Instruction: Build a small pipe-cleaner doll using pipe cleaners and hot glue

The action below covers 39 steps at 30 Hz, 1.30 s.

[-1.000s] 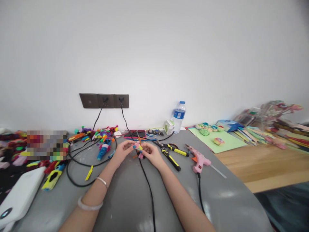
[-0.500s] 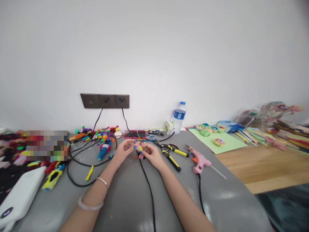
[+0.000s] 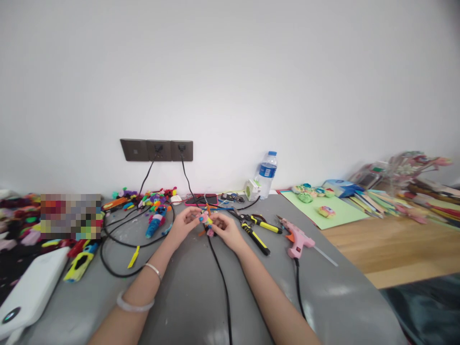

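Head view: both hands pinch one small colourful figure

The left hand point(image 3: 185, 224) and the right hand point(image 3: 227, 230) meet over the grey table point(image 3: 194, 297), nearer to its far edge than to its near edge. Between them is the small colourful figure point(image 3: 206, 219), with pink, yellow and blue parts. Each hand pinches it with the fingertips, the left from one side and the right from the other (if its lower end touches the surface, I cannot tell). A black cable point(image 3: 220, 275) runs from below the figure toward the near edge.

Just beside the right hand lie pliers point(image 3: 256, 239) with yellow and black handles. Farther toward the right edge rests a pink glue gun point(image 3: 297, 243), its nozzle turned to the far edge. At the far right corner is a green sheet point(image 3: 347, 212).

On the left hand's side, a blue figure point(image 3: 155, 225) lies near the far edge. A white device point(image 3: 36, 287) occupies the near left corner. Along the far edge stands a water bottle point(image 3: 266, 179).
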Each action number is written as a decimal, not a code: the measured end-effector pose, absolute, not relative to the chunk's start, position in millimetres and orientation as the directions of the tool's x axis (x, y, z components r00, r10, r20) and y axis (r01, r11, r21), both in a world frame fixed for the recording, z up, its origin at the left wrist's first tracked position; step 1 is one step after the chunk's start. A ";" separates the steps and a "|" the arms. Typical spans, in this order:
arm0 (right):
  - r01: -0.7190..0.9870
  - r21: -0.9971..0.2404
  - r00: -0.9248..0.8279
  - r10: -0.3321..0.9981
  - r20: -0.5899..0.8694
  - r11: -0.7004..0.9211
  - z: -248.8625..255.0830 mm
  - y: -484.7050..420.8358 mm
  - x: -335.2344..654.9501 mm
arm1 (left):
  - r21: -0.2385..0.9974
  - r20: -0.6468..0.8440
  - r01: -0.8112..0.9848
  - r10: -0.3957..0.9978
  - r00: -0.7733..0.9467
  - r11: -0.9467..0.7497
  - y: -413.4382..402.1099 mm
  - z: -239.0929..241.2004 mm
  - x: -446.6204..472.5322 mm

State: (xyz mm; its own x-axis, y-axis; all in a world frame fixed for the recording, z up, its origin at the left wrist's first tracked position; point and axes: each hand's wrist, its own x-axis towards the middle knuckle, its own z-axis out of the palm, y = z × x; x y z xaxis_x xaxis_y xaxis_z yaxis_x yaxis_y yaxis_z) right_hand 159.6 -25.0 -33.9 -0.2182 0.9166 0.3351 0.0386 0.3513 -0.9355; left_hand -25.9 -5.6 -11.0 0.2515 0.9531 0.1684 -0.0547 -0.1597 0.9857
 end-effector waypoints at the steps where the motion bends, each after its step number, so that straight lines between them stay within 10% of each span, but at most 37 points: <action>1: 0.054 -0.932 -0.215 0.916 0.339 0.357 -33.8 -25.2 159.7 | 0.984 0.179 -0.054 0.952 0.248 -0.171 -5.3 -10.9 -25.8; 22: 0.088 -0.935 -0.224 0.921 0.319 0.345 -31.7 -26.1 159.6 | 0.960 0.268 0.028 0.941 0.205 -0.280 -3.9 -12.6 -25.7; 39: -0.200 -0.947 -0.121 0.953 0.277 0.249 -33.9 -20.6 162.4 | 0.951 0.285 0.051 0.932 0.223 -0.303 -3.3 -16.6 -28.3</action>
